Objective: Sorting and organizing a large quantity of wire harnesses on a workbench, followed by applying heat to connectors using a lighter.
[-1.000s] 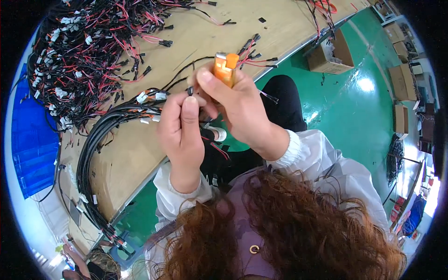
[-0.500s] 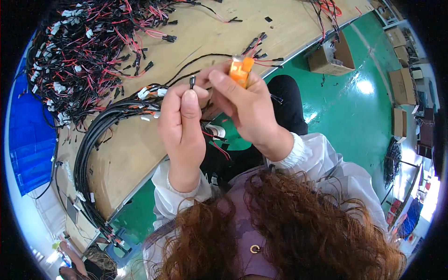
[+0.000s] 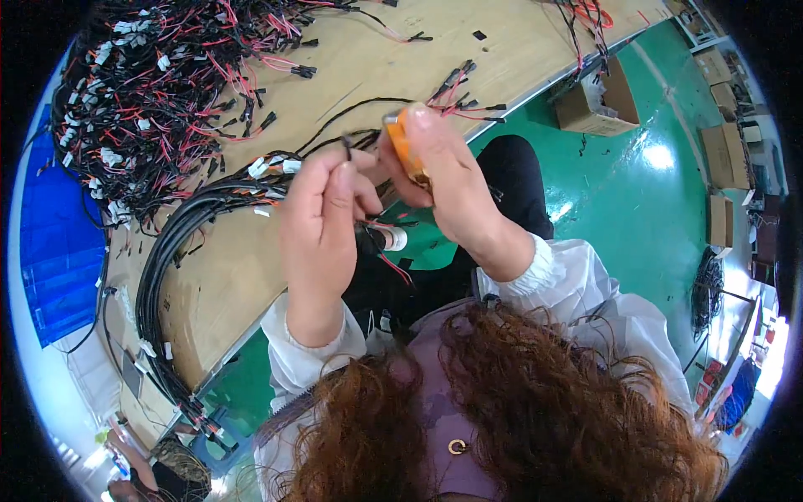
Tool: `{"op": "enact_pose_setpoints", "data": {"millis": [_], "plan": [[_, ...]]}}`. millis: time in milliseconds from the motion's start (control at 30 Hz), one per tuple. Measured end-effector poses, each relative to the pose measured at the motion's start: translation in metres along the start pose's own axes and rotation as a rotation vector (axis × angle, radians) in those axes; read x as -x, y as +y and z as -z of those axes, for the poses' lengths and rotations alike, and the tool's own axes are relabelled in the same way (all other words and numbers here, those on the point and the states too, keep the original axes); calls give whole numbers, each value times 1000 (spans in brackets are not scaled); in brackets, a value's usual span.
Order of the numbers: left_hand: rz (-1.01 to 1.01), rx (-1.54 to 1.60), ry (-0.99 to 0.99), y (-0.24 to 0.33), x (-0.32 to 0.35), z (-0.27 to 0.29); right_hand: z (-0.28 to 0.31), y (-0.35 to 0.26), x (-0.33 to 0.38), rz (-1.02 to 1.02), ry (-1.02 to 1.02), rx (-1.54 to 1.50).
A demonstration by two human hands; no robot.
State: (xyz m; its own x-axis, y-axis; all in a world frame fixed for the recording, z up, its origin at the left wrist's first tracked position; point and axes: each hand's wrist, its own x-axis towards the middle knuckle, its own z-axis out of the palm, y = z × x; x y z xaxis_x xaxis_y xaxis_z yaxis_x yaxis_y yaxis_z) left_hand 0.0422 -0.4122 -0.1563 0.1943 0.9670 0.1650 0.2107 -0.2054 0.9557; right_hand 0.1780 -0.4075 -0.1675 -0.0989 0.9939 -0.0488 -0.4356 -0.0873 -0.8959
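My left hand point(image 3: 322, 213) is closed in a pinch, with the tip of a thin black cable end point(image 3: 347, 145) standing up between thumb and forefinger. Close on its right, my right hand point(image 3: 452, 176) grips a small orange object point(image 3: 405, 149) with a shiny metallic-looking end; its exact kind I cannot make out. The right thumb lies over its top. Fingers of both hands nearly meet above my lap, and some of them are hidden. Thin red and black wires point(image 3: 393, 266) hang below my left hand.
A thick bundle of black cables point(image 3: 150, 284) curves along the wooden table point(image 3: 226, 309). A large tangle of red and black wires with white connectors point(image 3: 159, 100) covers the far left. Beyond the table edge, a cardboard box point(image 3: 595, 121) stands on the green floor point(image 3: 619, 209).
The orange object has tilted and shifted left in my right hand, and the right thumb has come over its top. My left hand moved slightly, still pinching the cable end.
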Motion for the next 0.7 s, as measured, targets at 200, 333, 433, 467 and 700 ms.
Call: {"op": "enact_pose_setpoints", "data": {"millis": [200,333,433,467,700], "plan": [[-30,33,55,4,-4,-2,8,-3,0,-18,-94,310],[-41,56,11,2,-5,0,7,-4,-1,-7,-73,379],[-35,79,20,2,-4,2,7,-2,-2,-7,-130,394],[-35,81,19,3,-4,2,8,-1,-2,24,-174,404],[-16,83,-10,5,-3,2,5,-9,-4,27,-159,454]]}}
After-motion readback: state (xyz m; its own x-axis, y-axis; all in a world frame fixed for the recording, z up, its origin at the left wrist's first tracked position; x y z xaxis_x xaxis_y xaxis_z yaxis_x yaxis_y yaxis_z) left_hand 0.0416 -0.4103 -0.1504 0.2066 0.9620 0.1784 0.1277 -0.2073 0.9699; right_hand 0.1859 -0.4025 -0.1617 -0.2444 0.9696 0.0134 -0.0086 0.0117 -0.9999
